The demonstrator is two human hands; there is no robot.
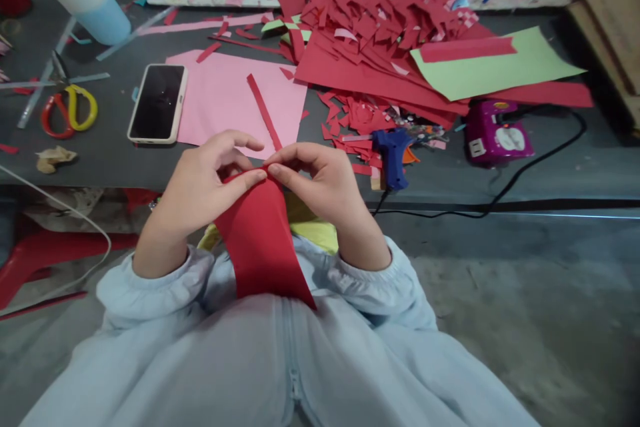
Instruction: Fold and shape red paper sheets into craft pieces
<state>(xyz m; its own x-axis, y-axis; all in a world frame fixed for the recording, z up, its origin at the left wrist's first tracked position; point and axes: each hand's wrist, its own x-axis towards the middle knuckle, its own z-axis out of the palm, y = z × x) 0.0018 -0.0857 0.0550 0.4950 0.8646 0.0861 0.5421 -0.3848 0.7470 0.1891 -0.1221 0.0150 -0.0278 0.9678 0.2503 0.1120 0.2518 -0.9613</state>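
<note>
A sheet of red paper [265, 240] hangs from my two hands at the table's front edge, its lower end reaching down against my jacket. My left hand [215, 180] pinches the sheet's top edge between thumb and fingers. Close beside it, my right hand [317, 177] grips the same edge, thumb in front and fingers behind. Just beyond the fingertips lies a narrow red paper strip [263, 107] across pink paper [235, 90]; whether it touches the sheet is hidden by my fingers.
A phone [157, 103] and scissors [69, 110] lie to the left. Red paper scraps [370, 20] are heaped at the back. On the right are a blue glue gun [393, 155], a purple box [497, 137] with a black cable, and green paper [480, 70]. A white-and-blue cylinder [85, 0] stands back left.
</note>
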